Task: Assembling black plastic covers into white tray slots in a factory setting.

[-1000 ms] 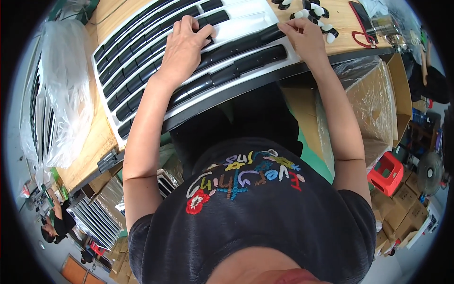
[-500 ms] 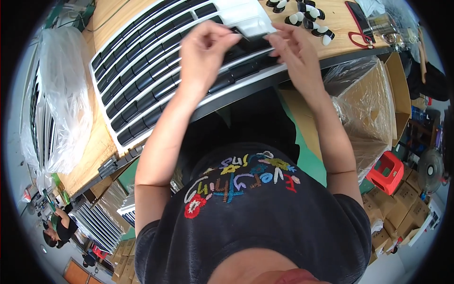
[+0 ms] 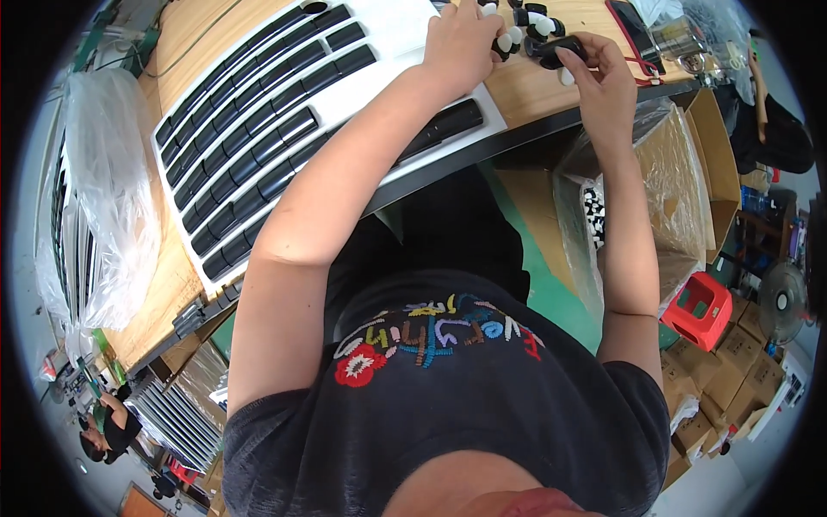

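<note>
Out at the cluster of small black-and-white parts (image 3: 541, 24) is my left hand (image 3: 465, 43), its fingers curled closed. The fingertips are partly hidden, so what they hold, if anything, cannot be made out. My right hand (image 3: 606, 77) pinches a dark rounded piece (image 3: 558, 52) between thumb and fingers, close to the same cluster. Under my left forearm lies a white panel (image 3: 405, 65) with curved rows of glossy black pieces (image 3: 258, 129). Bare white shows at the rows' right ends, and my forearm covers part of the lower rows.
Right of the cluster are a dark phone (image 3: 631, 28), a red cord (image 3: 644, 67) and a metal cup (image 3: 676, 39). A plastic-lined carton (image 3: 680, 189) stands below the table edge, near a red stool (image 3: 699, 310). Clear plastic wrap (image 3: 112, 189) hangs at the left.
Both hands have left the panel and moved right to the small parts. My right hand has gripped a dark rounded piece. The panel now shows further left.
</note>
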{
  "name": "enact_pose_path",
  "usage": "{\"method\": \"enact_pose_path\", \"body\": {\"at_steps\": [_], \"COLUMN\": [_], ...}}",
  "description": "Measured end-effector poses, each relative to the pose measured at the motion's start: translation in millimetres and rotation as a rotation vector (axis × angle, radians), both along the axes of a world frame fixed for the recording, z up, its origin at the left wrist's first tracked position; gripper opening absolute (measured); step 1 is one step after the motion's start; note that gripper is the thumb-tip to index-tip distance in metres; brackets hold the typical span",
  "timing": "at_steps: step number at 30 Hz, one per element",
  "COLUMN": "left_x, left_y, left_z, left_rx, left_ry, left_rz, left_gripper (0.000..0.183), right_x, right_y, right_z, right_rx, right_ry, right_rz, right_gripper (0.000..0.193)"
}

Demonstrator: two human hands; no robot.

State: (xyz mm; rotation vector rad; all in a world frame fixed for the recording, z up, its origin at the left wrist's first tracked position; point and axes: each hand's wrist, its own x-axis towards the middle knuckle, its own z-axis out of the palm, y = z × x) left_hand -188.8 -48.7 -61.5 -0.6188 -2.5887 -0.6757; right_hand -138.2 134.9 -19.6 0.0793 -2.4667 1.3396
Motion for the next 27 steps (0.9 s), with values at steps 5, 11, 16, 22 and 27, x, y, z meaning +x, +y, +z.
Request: {"method": "enact_pose_path", "body": {"at_steps": [5, 11, 16, 22, 27], "left_x": [11, 16, 28, 15, 20], "left_y": [4, 5, 18, 11, 9], "left_z": [12, -3, 4, 7, 16], "left_rx": [-0.052, 0.021, -0.19, -0.134, -0.029], "left_ry": [-0.18, -0.168, 0.177, -0.221, -0.296], "left_rz": [-0.019, 0.008, 0.119, -0.008, -0.078], "left_gripper": [0.028, 0.029, 0.036, 0.026, 0.021], "right_x": [-9, -15, -21, -21, -20], "right_y": [0, -7, 8, 4, 10], "right_z": [6, 5, 12, 2, -13], "right_rx": [0.104, 0.255, 0.319, 0.387, 0.426], "right_ry": [-0.048, 0.028, 0.096, 0.013, 0.072], "right_rz": [0.094, 0.22, 0.316, 0.409, 0.428], "right_gripper": [0.027, 0.027, 0.028, 0.026, 0.026]}}
